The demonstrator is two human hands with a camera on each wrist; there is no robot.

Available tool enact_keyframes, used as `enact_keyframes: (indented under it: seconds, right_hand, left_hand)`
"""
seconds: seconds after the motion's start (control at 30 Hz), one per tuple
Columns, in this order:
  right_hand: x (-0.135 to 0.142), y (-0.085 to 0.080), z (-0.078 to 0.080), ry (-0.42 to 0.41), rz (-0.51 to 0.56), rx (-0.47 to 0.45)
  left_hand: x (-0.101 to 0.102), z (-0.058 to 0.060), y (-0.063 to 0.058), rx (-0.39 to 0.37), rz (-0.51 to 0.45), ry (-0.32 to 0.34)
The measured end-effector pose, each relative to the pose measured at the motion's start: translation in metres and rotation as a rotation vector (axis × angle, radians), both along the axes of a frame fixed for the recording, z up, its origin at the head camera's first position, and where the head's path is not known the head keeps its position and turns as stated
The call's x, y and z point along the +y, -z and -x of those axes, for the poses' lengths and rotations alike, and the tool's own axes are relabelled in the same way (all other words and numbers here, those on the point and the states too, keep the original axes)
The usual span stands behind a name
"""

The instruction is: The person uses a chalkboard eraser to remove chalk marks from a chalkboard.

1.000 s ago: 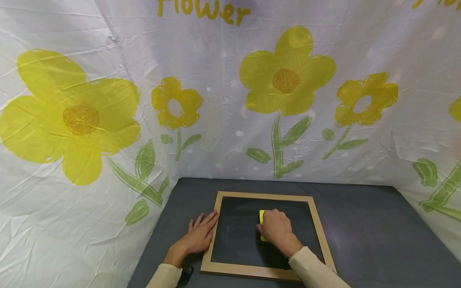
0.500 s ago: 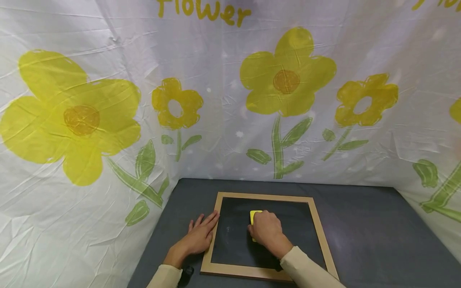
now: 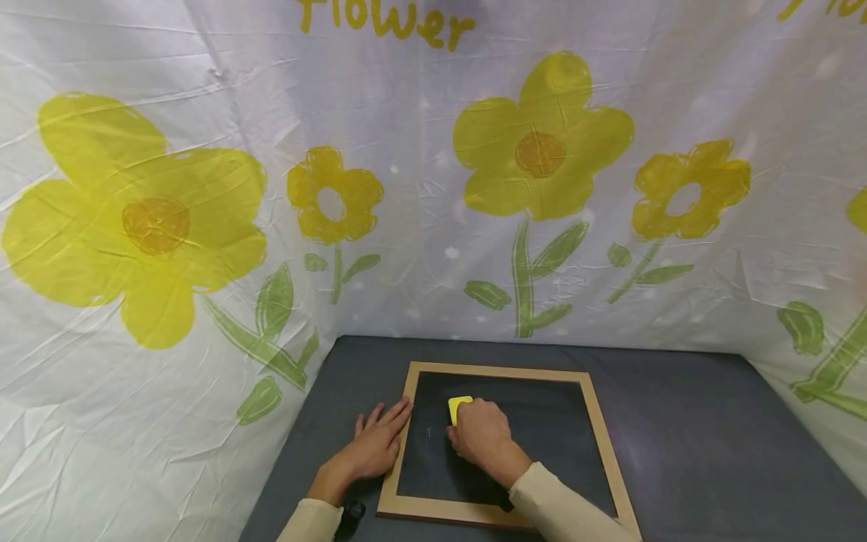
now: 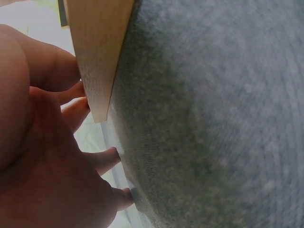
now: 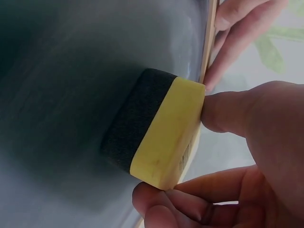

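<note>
A small chalkboard (image 3: 549, 421) in a light wooden frame (image 3: 501, 369) lies on the dark table. My right hand (image 3: 484, 438) grips a yellow chalkboard eraser (image 3: 459, 405) over the board's left half. In the right wrist view, thumb and fingers pinch the eraser's yellow body (image 5: 171, 133), and its black felt side (image 5: 137, 118) faces the board. My left hand (image 3: 369, 449) rests at the frame's left edge with its fingers extended. In the left wrist view, the left thumb (image 4: 54, 69) touches the side of the wood, and two fingertips reach the grey cloth beyond it.
A faint whitish mark (image 3: 429, 433) shows on the board left of the eraser. Some small black object (image 3: 351, 513) is beside the left sleeve. Behind the grey tabletop (image 3: 704, 429) hangs a white curtain (image 3: 420, 301) printed with yellow flowers.
My right hand has slid the eraser leftward across the board, from near its middle toward the faint mark. The left hand and the frame stay where they were.
</note>
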State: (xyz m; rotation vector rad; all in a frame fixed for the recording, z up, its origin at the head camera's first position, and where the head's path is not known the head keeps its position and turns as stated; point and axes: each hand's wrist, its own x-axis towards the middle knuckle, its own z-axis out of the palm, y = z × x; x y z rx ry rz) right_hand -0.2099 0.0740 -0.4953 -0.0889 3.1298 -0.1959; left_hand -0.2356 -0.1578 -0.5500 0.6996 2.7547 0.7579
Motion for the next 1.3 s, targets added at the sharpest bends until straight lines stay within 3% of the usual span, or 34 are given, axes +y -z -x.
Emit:
enact_keyframes:
  seconds: [0.47,0.67,0.9,1.1,1.3]
  right_hand:
    - [-0.008,0.001,0.005,-0.15,-0.03,0.004]
    - [-0.007,0.004,0.006,-0.21,-0.046,0.019]
    - [-0.005,0.004,0.003,-0.3,-0.114,0.03]
    - [-0.003,-0.003,0.003,-0.348,-0.123,-0.051]
    - [0.002,-0.007,0.0,-0.404,-0.119,-0.095]
  left_hand:
    - [-0.001,0.003,-0.001,-0.015,0.006,-0.003]
    - [-0.006,0.007,0.012,0.016,-0.062,0.034]
    - [-0.006,0.009,0.021,0.016,-0.066,0.009]
    - [-0.006,0.012,0.022,-0.007,-0.049,-0.008]
    - [-0.007,0.008,0.017,-0.017,-0.064,0.018]
